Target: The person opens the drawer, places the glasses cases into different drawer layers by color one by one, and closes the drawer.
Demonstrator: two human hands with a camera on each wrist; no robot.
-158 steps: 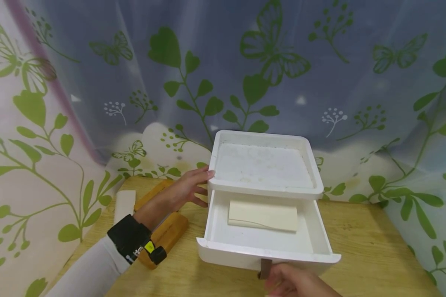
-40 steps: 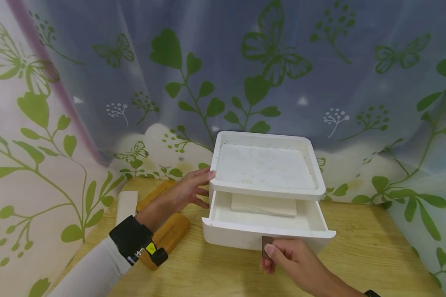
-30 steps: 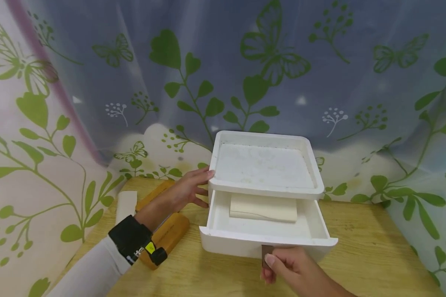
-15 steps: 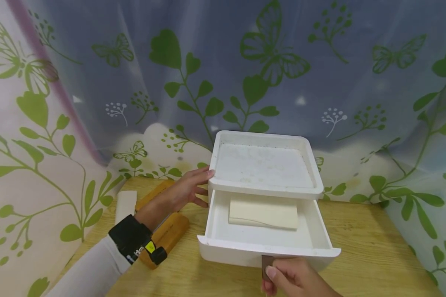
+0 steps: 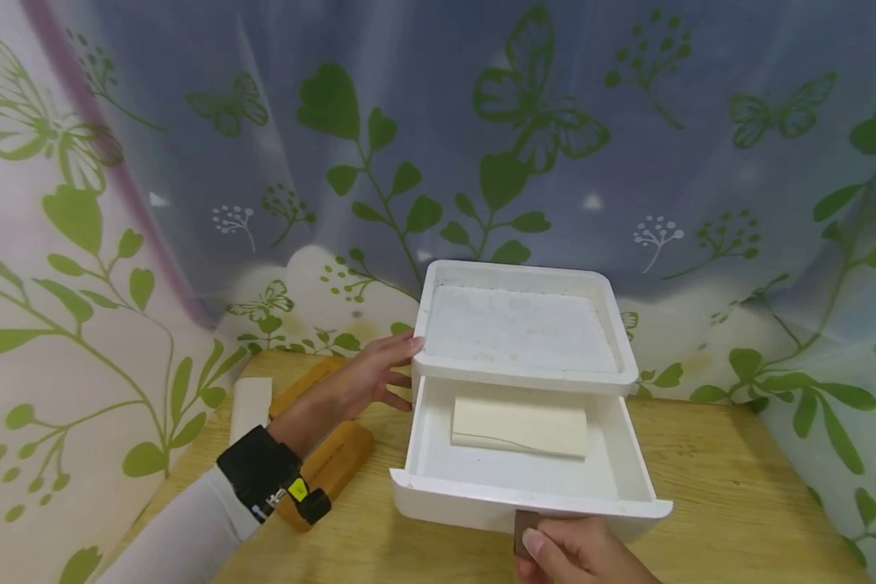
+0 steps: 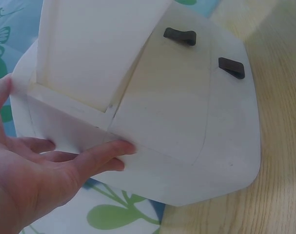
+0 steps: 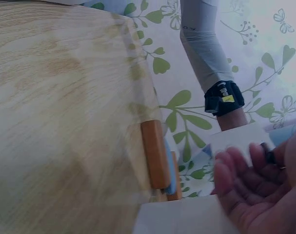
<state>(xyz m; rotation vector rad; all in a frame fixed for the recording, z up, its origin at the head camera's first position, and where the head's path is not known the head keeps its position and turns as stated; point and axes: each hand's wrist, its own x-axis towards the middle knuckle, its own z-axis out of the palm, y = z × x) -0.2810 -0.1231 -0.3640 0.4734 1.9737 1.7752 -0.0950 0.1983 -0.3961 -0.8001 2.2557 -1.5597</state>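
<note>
A white plastic drawer cabinet (image 5: pixel 518 324) with a rimmed, tray-like top stands on the table. Its top drawer (image 5: pixel 474 503) is pulled out, and a folded cream sheet (image 5: pixel 518 426) lies inside. My right hand (image 5: pixel 580 551) pinches the drawer's brown pull tab (image 5: pixel 523 531) between thumb and fingers. Against the cabinet's left side rests my left hand (image 5: pixel 371 375), thumb at the top rim and fingers spread along the wall. In the left wrist view, two more dark tabs, an upper one (image 6: pixel 180 36) and a lower one (image 6: pixel 231 67), show on the drawers below, which are pushed in.
Orange-brown blocks (image 5: pixel 343 458) lie on the wooden table (image 5: pixel 723 487) under my left forearm, beside a white flat piece (image 5: pixel 251 405). A leaf-and-butterfly patterned curtain (image 5: pixel 423 122) hangs close behind the cabinet and along both sides.
Between 5.3 and 1.3 seconds ago the drawer moved partly in; since then my right hand has drawn it back out by its tab. My left hand has stayed on the cabinet's side.
</note>
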